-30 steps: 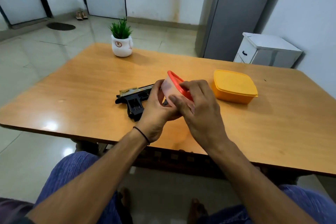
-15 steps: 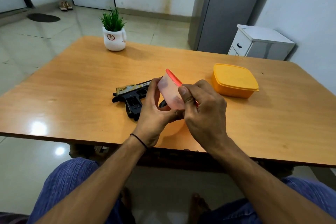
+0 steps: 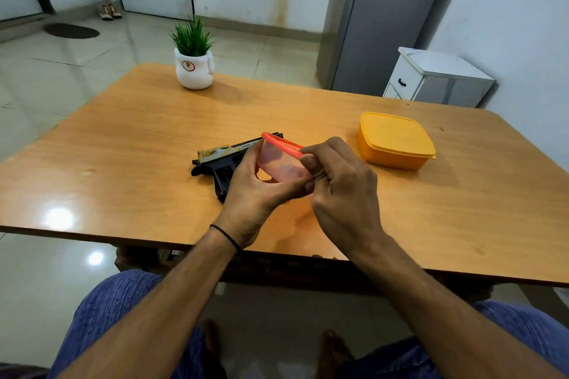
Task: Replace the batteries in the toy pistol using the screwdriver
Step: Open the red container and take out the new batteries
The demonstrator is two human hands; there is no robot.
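— What's nearest me?

— Your knees in blue trousers point(image 3: 117, 311), below the edge of the wooden table point(image 3: 123, 148). Your forearms reach over that edge, with a thin black band point(image 3: 226, 235) round the left wrist.

— And my hands?

— Both are just on your side of the toy pistol point(image 3: 228, 160), sharing a small translucent tub point(image 3: 280, 166) with a red lid point(image 3: 281, 143). Your left hand point(image 3: 255, 191) cups the tub from below, with its fingers and thumb curled round the body. Your right hand point(image 3: 341, 191) pinches the lid's near edge with bent fingers. You hold the tub tilted and clear of the tabletop. What's inside is too blurred to make out.

— Where's the pistol exactly?

— It lies flat on the table right behind your left hand. It is black with a gold-coloured top, and its grip points back toward you. The tub and your left hand hide its right end.

— Anything farther out?

— To the right of the pistol, well apart from it, sits a closed yellow lunch box point(image 3: 395, 140). Beyond the pistol, at the far edge, stands a small green plant in a white pot point(image 3: 193, 61). Farther right, off the table, there's a white cabinet point(image 3: 437, 77) against the wall.
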